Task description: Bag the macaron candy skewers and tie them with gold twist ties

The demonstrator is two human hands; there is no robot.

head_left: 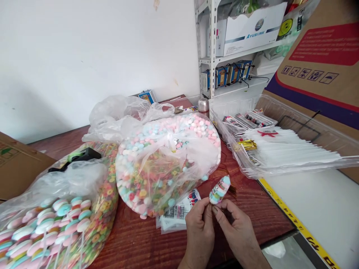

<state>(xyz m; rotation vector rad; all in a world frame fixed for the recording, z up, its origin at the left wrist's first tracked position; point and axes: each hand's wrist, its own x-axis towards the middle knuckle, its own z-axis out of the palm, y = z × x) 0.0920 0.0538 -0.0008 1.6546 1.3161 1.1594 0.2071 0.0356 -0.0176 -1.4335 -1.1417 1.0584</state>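
While a tapered, clear-wrapped candy stack [220,189] was tilted above the grained wooden worktop [140,241], its base was pinched in the grip of left hand [200,226] and right hand [238,228], its lower end hidden, its print blurred.

We see pale blue, pink, yellow and green bands on the wrapped, elongated candy stack [219,190]. The wooden bench [134,239] is reddish brown with darker grain streaks. We find pink, white and pale blue among the small rounded candies [196,125], and red, orange, yellow and green among the small ring-shaped candies [108,198]. The flat printed plastic wrappers [175,213] carry black print with red and blue patches. We note black markings on the long yellow strip [276,201].
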